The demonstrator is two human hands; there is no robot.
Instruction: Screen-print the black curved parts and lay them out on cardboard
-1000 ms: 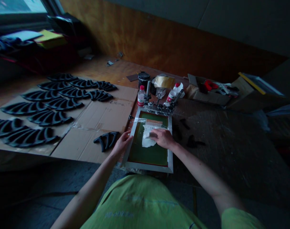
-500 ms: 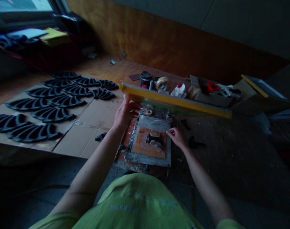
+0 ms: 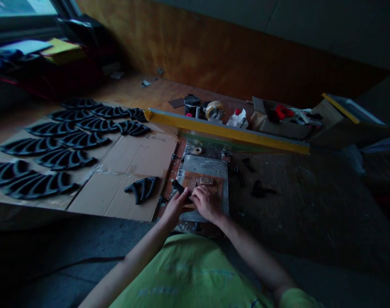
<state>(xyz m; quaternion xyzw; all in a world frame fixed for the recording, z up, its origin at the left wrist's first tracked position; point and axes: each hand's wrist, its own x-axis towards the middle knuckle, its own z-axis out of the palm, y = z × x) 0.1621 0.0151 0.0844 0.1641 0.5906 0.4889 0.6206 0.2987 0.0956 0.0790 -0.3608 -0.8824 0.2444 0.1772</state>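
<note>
My left hand (image 3: 175, 207) and my right hand (image 3: 206, 202) are close together over the front of a metal plate (image 3: 205, 163). Both are closed on a small curved black plastic piece (image 3: 178, 186), whose far end sticks out up and left; the fingers hide the rest. Under the hands lies a wooden board (image 3: 217, 186) with a small raised block (image 3: 207, 181), partly covered by my right hand. Behind the plate, a yellow-edged frame (image 3: 233, 133) is tilted up. A roll of tape (image 3: 198, 150) sits at the plate's far end.
Several black pieces (image 3: 66, 158) lie in overlapping rows on cardboard (image 3: 131, 154) at left, and a few more (image 3: 142, 189) nearer the plate. Loose black pieces (image 3: 261, 189) are on the dark table at right. A black tub (image 3: 191, 104) and an open box (image 3: 261, 117) stand behind the frame.
My left hand has come down from near the raised frame, and my right hand has moved in from the plate's right edge. The black piece has left the block and is in my hands.
</note>
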